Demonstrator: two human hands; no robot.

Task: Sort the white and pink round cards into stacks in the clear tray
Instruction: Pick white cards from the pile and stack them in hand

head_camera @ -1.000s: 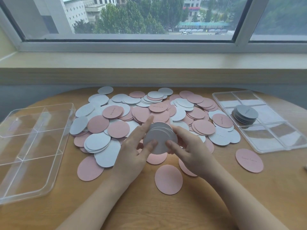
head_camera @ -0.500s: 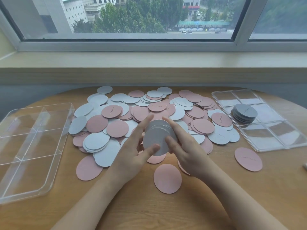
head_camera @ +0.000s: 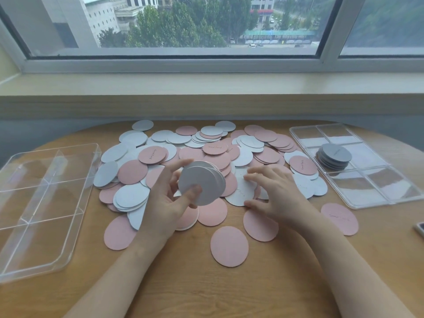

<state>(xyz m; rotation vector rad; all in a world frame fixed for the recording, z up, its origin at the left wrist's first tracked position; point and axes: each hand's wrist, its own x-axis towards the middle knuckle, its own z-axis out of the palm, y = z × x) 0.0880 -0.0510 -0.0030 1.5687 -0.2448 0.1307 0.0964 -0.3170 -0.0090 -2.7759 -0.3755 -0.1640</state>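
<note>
The left hand [head_camera: 168,198] holds a bunch of white cards [head_camera: 202,183] up off the worktop [head_camera: 206,283], likely to keep them together, while the right hand [head_camera: 273,193], fingers spread and loose, touches a white card [head_camera: 241,193] in the pile, maybe to pick it.

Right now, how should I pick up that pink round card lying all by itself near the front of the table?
The lone pink card lies flat on bare table, touching nothing. It is probably too thin to pinch from above. Come from the near side, slide it to the table's front edge, then pinch the overhanging rim.
</note>
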